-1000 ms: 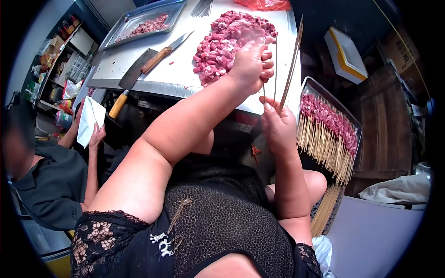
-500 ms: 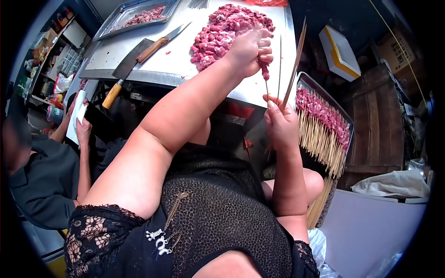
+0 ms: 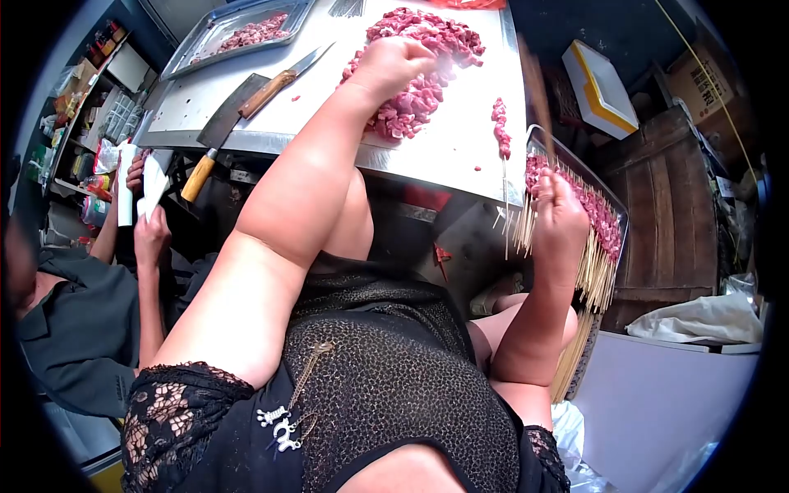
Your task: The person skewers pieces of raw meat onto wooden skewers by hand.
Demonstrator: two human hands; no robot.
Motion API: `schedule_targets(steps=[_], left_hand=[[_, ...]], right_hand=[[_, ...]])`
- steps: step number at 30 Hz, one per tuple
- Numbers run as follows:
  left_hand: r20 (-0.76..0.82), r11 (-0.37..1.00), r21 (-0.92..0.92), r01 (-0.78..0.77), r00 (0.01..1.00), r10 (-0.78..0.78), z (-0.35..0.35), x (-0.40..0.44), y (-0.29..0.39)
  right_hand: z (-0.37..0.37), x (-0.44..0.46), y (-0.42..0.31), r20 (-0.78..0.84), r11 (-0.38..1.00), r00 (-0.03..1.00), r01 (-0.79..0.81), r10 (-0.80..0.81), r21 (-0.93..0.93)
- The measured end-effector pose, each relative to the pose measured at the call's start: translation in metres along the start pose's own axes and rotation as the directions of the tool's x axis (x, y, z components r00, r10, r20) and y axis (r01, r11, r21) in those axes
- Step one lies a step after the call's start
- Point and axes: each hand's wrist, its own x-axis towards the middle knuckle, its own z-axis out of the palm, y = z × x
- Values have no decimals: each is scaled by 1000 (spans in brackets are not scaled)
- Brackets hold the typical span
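My left hand [image 3: 399, 67] is over the pile of raw cut meat [image 3: 415, 107] on the white table. Its fingers are curled and slightly blurred, and whatever may be in them is hidden. At the right, my right hand [image 3: 562, 209] is closed around a few thin bare skewers [image 3: 537, 94], which point up and away and are smeared by motion. Between my hands, a threaded meat skewer [image 3: 500, 131] lies at the table's right edge, its bare stick hanging over the front.
A tray [image 3: 622, 238] of threaded skewers stands right of the table. A cleaver [image 3: 226, 115], a wooden-handled knife [image 3: 279, 86] and a metal tray [image 3: 238, 48] with meat are on the left. A co-worker [image 3: 90, 316] handles white material. A white-yellow box [image 3: 598, 89] stands at the right.
The meat skewer both hands were working on now lies at the table's right edge. My left hand has moved left over the meat pile; my right hand has moved right with the bare skewers.
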Motion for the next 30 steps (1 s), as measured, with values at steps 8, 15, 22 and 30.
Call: schedule_targets(steps=[8,15,22,30], left_hand=[[306,758,648,-75,937,-169,40,14,19],[268,871,488,-60,960,-84,24,8,16],[35,886,-300,352,933,-359,-2,-8,19],[249,557,-738,381,921,-299,-13,-19,34]], right_hand=[[-11,3,-63,722,-235,675,-685,151,690],[41,-22,-79,823,-286,539,-772,178,567],[27,-5,-48,830,-303,525,-772,189,558],[32,-7,-52,752,-68,585,-774,304,629]])
